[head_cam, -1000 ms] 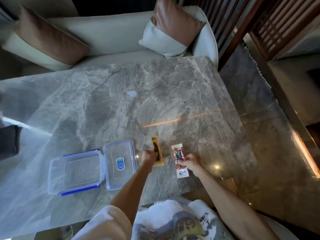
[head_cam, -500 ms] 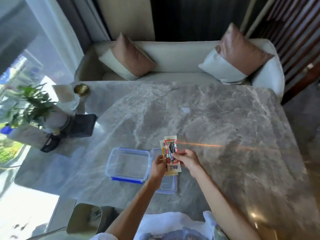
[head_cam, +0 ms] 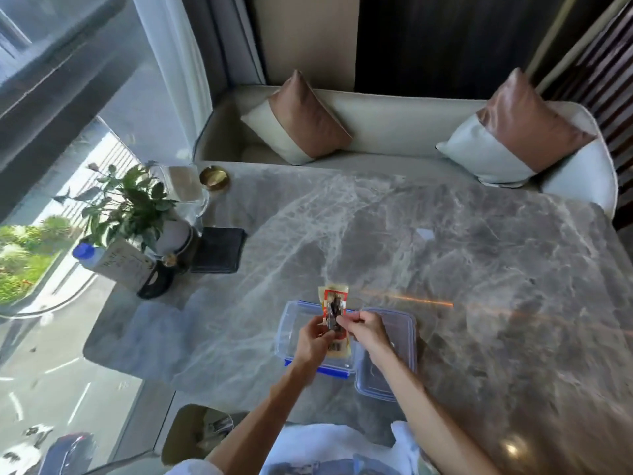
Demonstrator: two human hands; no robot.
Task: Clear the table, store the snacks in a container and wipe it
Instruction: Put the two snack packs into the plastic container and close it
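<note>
Both hands are meeting over the container [head_cam: 294,323], the left hand [head_cam: 311,341] and right hand [head_cam: 368,332] pinching the snack packets [head_cam: 334,303] between them. The lid [head_cam: 400,323] is lying on the table [head_cam: 479,269] just right of the right hand, touching the container. Well to the left hand's left and beyond it, a folded cloth [head_cam: 219,250] is lying beside a potted plant [head_cam: 137,207].

A grey marble table [head_cam: 445,255] is set against a cream sofa [head_cam: 394,132] with two brown-and-white cushions [head_cam: 301,121]. A large window [head_cam: 51,234] with a pale curtain [head_cam: 185,73] is seen at left, daylight coming through. A potted plant [head_cam: 126,204] is placed by the window. Dark slatted panelling [head_cam: 603,63] is seen at right.
</note>
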